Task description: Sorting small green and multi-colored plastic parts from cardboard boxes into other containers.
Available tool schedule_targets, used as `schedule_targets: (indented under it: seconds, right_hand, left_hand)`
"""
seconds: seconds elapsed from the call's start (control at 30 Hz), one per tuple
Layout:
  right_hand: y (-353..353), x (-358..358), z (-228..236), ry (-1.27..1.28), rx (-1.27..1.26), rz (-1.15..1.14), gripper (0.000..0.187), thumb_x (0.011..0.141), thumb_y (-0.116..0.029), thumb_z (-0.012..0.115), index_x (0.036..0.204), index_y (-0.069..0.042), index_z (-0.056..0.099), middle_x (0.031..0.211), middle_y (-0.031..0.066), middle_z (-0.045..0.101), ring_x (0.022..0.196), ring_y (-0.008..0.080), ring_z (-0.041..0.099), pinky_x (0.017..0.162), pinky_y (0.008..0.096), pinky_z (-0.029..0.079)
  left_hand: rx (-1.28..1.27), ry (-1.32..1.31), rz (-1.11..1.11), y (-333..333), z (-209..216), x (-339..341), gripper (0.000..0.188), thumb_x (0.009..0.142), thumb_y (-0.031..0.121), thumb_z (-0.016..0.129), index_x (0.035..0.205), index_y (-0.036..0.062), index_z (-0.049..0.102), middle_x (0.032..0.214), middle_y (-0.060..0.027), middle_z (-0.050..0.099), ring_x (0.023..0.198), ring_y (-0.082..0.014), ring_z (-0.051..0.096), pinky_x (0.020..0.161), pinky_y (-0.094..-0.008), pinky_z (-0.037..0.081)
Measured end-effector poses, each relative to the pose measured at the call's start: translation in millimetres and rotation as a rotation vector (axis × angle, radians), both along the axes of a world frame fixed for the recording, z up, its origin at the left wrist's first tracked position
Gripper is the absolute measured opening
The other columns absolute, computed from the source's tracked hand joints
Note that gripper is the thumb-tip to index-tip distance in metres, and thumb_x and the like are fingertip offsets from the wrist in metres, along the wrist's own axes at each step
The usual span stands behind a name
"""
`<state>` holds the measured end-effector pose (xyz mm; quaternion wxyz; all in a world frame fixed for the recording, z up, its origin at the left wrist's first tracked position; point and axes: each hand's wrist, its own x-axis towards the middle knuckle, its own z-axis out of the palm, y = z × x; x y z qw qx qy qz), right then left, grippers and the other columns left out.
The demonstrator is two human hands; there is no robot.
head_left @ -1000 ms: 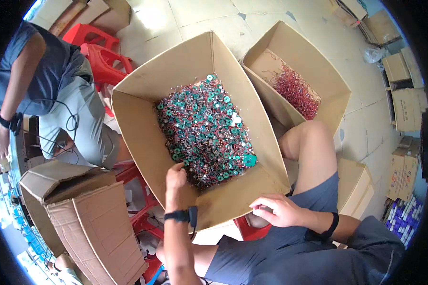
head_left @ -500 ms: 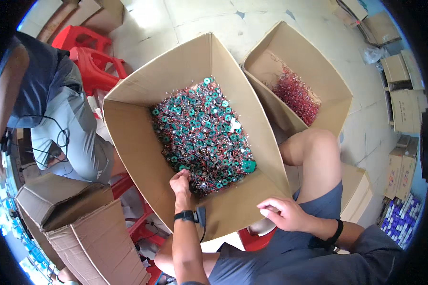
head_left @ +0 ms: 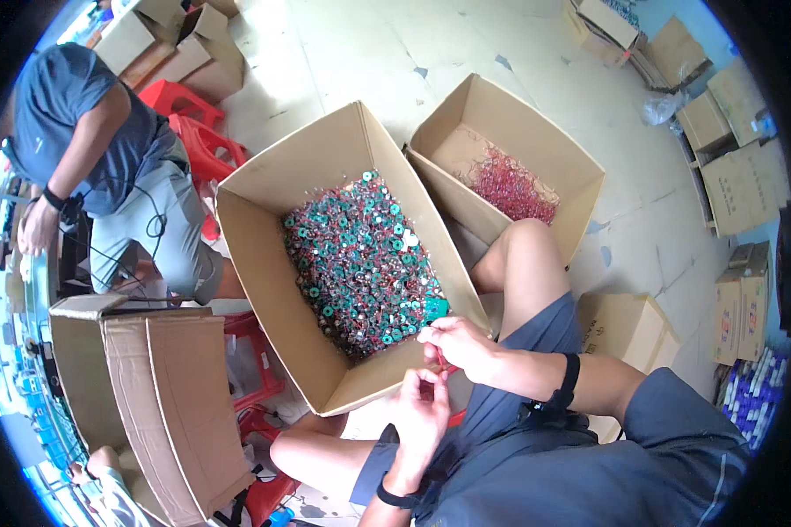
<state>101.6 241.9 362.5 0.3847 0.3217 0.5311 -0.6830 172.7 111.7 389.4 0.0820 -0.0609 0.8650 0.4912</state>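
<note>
My left hand (head_left: pixel 420 409) and my right hand (head_left: pixel 462 348) are close together over the near right edge of the large cardboard box (head_left: pixel 268 180). Both have fingers closed in a pinch, with a bit of thin red wire (head_left: pixel 444 361) showing between them. Whatever is attached to the wire is hidden by my fingers. Inside the box lies a heap of small round parts (head_left: pixel 360 263), green and silver, tangled with red wires. A green block-shaped piece (head_left: pixel 435 308) rests on the heap near my right hand.
A second cardboard box (head_left: pixel 576 180) behind holds a pile of thin red wires (head_left: pixel 514 187). To the left sits another person (head_left: pixel 79 123) near red stools (head_left: pixel 206 145). An open carton (head_left: pixel 180 395) stands at the near left. More cartons (head_left: pixel 738 189) line the right side.
My left hand has left the heap and come back toward me, beside my right hand, which moved up and left. Red wire now shows between them. The view has shifted.
</note>
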Motion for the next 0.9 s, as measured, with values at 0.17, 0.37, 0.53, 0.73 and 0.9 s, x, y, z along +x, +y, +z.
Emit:
schedule_targets:
  seconds: [0.17,0.37,0.53,0.73,0.9]
  right_hand:
    - [30.3,25.6,35.4,0.769,0.433,0.6,0.019,0.097,-0.017,0.056,0.097,-0.002,0.067,0.091,0.0156,0.07,0.086,0.0318,0.068,0.077,0.0402,0.052]
    - [44.6,29.8,101.3,1.047,0.229,0.9,0.017,0.097,-0.018,0.058,0.091,-0.004,0.066,0.072,0.0119,0.064,0.059,0.0249,0.059,0.058,0.035,0.045]
    - [50.0,37.3,107.6,1.048,0.159,0.84,0.016,0.097,-0.015,0.058,0.089,-0.002,0.065,0.07,0.0089,0.062,0.058,0.0166,0.055,0.059,0.033,0.045]
    - [48.4,51.1,102.5,0.929,0.309,0.584,0.02,0.094,-0.018,0.064,0.084,0.0,0.064,0.069,0.0141,0.063,0.061,0.0178,0.061,0.057,0.0332,0.046]
    - [46.3,56.9,96.2,1.161,0.423,0.545,0.015,0.09,-0.014,0.071,0.086,-0.001,0.066,0.071,0.0055,0.062,0.057,0.0131,0.053,0.053,0.0296,0.042]
  left_hand:
    - [0.297,0.017,0.253,-18.4,1.1,27.2,0.035,0.088,0.006,0.075,0.119,0.0024,0.058,0.112,-0.0075,0.07,0.093,-0.0127,0.067,0.075,-0.0259,0.053]
    - [0.786,0.08,0.009,-23.1,15.7,33.1,0.065,0.078,-0.002,0.081,0.138,0.0028,0.055,0.126,-0.0104,0.064,0.107,-0.017,0.064,0.093,-0.0294,0.054]
    - [0.585,0.227,-0.015,-13.1,35.4,41.1,0.052,0.074,-0.001,0.085,0.122,0.001,0.066,0.119,-0.0118,0.067,0.101,-0.0186,0.068,0.088,-0.0302,0.057]
    - [0.325,0.348,0.101,-0.9,38.0,45.5,0.041,0.074,0.0,0.084,0.113,0.0026,0.069,0.108,-0.0138,0.07,0.097,-0.0232,0.07,0.084,-0.0321,0.058]
    - [0.113,0.466,0.072,3.6,43.5,47.7,0.041,0.074,0.002,0.084,0.113,0.0023,0.068,0.108,-0.0157,0.069,0.095,-0.0287,0.07,0.081,-0.0346,0.058]
